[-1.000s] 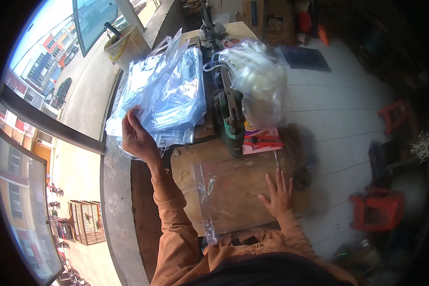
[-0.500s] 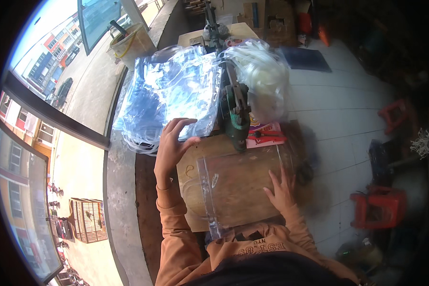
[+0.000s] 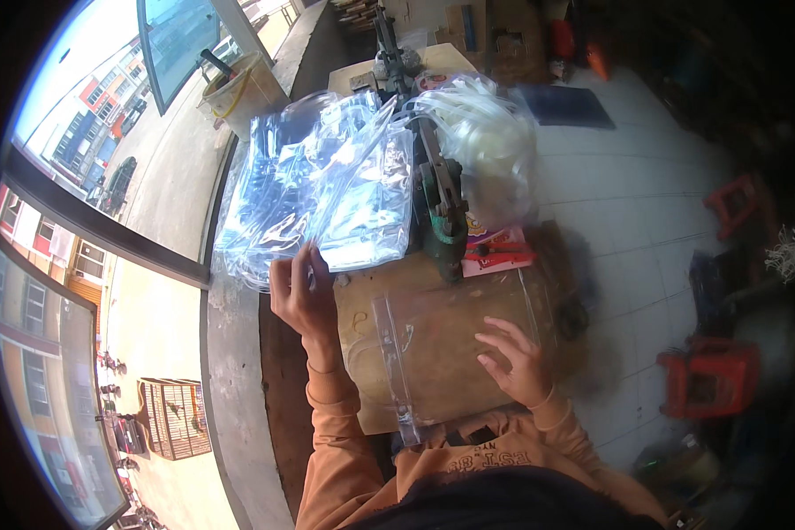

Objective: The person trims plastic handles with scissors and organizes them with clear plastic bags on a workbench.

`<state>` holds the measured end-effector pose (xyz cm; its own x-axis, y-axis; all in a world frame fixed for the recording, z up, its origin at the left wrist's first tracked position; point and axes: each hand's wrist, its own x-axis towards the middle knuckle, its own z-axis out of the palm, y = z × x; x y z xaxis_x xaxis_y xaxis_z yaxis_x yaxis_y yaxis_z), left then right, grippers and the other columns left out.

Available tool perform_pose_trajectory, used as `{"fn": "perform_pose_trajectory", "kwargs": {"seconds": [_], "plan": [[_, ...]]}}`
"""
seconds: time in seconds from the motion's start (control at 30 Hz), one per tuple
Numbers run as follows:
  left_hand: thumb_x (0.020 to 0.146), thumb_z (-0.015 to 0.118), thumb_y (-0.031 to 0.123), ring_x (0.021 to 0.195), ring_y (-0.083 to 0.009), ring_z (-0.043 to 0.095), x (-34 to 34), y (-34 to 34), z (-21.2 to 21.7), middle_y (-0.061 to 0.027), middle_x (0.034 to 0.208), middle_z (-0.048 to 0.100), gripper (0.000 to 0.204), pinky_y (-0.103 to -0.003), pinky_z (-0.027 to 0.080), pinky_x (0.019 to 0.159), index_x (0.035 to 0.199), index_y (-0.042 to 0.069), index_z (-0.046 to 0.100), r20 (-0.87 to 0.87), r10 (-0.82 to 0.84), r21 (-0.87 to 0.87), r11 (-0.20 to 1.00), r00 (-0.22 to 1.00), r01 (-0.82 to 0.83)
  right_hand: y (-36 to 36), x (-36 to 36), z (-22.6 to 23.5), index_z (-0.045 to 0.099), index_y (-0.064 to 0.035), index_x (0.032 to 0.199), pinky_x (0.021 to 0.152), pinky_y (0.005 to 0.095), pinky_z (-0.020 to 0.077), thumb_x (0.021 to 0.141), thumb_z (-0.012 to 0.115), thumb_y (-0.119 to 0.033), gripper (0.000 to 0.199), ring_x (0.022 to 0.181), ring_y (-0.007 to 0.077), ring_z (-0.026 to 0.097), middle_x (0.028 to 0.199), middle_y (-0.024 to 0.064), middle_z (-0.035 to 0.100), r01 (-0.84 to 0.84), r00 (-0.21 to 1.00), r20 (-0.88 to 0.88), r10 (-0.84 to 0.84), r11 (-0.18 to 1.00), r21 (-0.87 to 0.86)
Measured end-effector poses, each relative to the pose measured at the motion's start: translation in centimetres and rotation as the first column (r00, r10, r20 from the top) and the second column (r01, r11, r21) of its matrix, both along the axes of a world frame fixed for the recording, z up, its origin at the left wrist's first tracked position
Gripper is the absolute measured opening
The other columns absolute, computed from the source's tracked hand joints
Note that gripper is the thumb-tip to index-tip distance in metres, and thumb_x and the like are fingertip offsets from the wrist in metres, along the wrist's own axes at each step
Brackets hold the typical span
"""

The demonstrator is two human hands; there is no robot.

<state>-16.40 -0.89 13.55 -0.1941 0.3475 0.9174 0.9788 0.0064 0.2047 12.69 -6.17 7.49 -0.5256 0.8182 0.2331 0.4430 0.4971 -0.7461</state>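
My left hand (image 3: 302, 296) is closed at the near edge of a pile of clear plastic bags (image 3: 278, 168), pinching the edge of the top clear plastic bag (image 3: 340, 177). Folds run across that bag from my fingertips towards the far side of the pile. My right hand (image 3: 517, 362) is open with its fingers apart, over a clear plastic sheet (image 3: 450, 344) with a clear strip along its left side. This sheet lies flat on a wooden board (image 3: 358, 353) in front of me. Whether my right fingers touch it, I cannot tell.
A green metal hand press (image 3: 442, 212) stands beyond the board, between the pile and a bundle of whitish plastic strips (image 3: 486, 141). Next to it lies a red item (image 3: 503, 256) on a pink package. Red stools (image 3: 711, 380) stand on the tiled floor at right; a bucket (image 3: 243, 93) is far left.
My left hand has gone from open to closed on the top bag's edge and moved slightly nearer; that bag has creased. My right hand has shifted a little nearer and its fingers have bent.
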Motion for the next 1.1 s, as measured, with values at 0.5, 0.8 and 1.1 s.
{"fn": "perform_pose_trajectory", "kwargs": {"seconds": [0.5, 0.8, 1.1], "plan": [[0.067, 0.067, 0.0, 0.071, -0.0167, 0.056, 10.5, -9.2, -5.5, -0.0019, 0.073, 0.056, 0.021, -0.041, 0.038, 0.09, 0.086, 0.009, 0.065, 0.307, -0.475, -0.443, 0.695, 0.825, 0.566, 2.8, -7.2, -0.3, 0.038, 0.0017, 0.127, 0.083, 0.0264, 0.0474, 0.085, 0.059, -0.005, 0.047, 0.104, 0.016, 0.053, 0.117, 0.0164, 0.053, -0.2, 0.717, -0.653, -0.244, 0.825, -0.528], [0.083, 0.059, 0.012, 0.111, -0.0287, 0.044, 1.1, -10.8, -5.7, -0.016, 0.123, 0.042, 0.045, -0.042, 0.034, 0.096, 0.125, 0.006, 0.046, 0.451, 0.264, -0.288, 0.947, 0.853, -0.141, 3.1, -7.1, -0.5, 0.057, 0.0015, 0.11, 0.076, 0.0222, 0.0487, 0.088, 0.051, 0.0, 0.023, 0.087, 0.0126, 0.062, 0.096, 0.0098, 0.065, -0.088, 0.717, -0.662, -0.218, 0.914, -0.396], [0.091, 0.052, 0.02, 0.12, -0.0284, 0.044, 0.2, -12.9, -7.4, -0.0198, 0.129, 0.044, 0.058, -0.034, 0.04, 0.095, 0.139, 0.008, 0.023, 0.986, -0.106, 0.154, 0.858, -0.125, 0.489, 3.0, 0.6, 7.2, 0.059, -0.0002, 0.105, 0.072, 0.0271, 0.0523, 0.093, 0.046, -0.007, 0.019, 0.082, 0.0216, 0.065, 0.095, 0.0109, 0.062, 0.123, 0.667, -0.696, -0.267, 0.96, -0.25]]}}
